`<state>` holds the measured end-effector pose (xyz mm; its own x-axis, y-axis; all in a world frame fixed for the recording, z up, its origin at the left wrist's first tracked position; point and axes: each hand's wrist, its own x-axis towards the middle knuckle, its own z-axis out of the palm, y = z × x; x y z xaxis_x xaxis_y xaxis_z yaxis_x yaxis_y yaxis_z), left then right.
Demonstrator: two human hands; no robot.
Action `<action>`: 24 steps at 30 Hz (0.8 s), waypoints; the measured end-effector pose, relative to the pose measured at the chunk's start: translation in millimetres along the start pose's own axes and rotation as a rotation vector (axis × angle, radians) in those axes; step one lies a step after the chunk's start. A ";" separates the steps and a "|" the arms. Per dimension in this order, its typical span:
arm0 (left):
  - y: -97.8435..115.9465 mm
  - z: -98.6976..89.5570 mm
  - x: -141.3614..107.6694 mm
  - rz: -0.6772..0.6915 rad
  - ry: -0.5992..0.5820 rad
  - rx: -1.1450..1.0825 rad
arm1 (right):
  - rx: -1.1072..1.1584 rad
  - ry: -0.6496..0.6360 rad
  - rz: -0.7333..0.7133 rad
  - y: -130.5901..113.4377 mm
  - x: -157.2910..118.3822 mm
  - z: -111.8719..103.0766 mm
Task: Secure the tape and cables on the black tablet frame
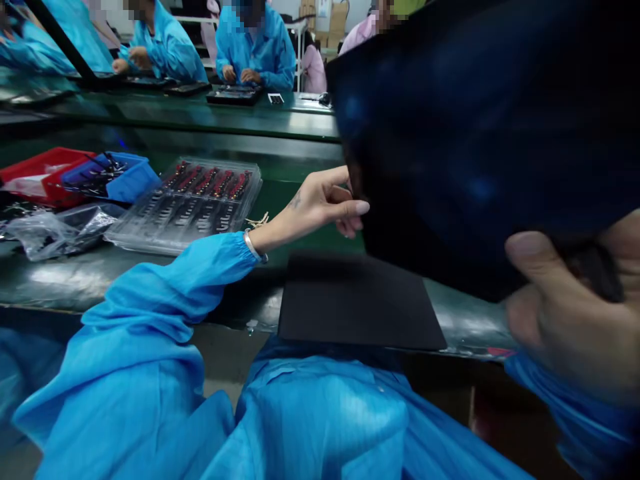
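A large dark, glossy flat panel (450, 140) is held up, tilted, on the right side of the head view. My left hand (323, 203) pinches its left edge between thumb and fingers. Around its lower right edge my right hand (575, 300) is closed, with the thumb on the near face; this hand is blurred, and a small black item shows by its fingers. Below the panel a black flat mat (357, 307) lies at the front edge of the green bench. What the panel is exactly, I cannot tell.
Left on the bench (295, 227) stand a clear plastic tray (185, 207) of small red and black parts, a blue bin (133, 177), a red bin (45, 173) and a plastic bag (65, 230). Co-workers in blue sit across, one at a black panel (235, 97).
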<state>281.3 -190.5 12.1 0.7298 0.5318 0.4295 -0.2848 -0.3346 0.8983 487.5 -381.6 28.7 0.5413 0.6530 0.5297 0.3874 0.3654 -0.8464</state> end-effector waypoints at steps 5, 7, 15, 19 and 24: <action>19.5 8.5 -6.8 -0.128 0.052 0.009 | 0.258 -0.080 0.288 11.4 5.3 16.2; 20.4 10.8 -6.1 -0.213 0.067 -0.014 | 0.329 -0.092 0.459 18.4 3.9 16.1; 8.7 11.9 -5.3 -0.363 0.093 -0.086 | 0.422 -0.056 0.757 26.6 -2.1 15.7; 6.3 10.4 -4.1 -0.394 0.090 -0.091 | 0.412 -0.031 0.816 25.9 -1.2 18.3; 4.4 9.5 -3.8 -0.401 0.088 -0.096 | 0.408 -0.026 0.847 23.9 0.3 20.8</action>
<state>283.1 -201.3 13.6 0.7400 0.6710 0.0470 -0.0491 -0.0158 0.9987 481.4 -358.8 7.5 0.5043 0.8205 -0.2691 -0.4225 -0.0373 -0.9056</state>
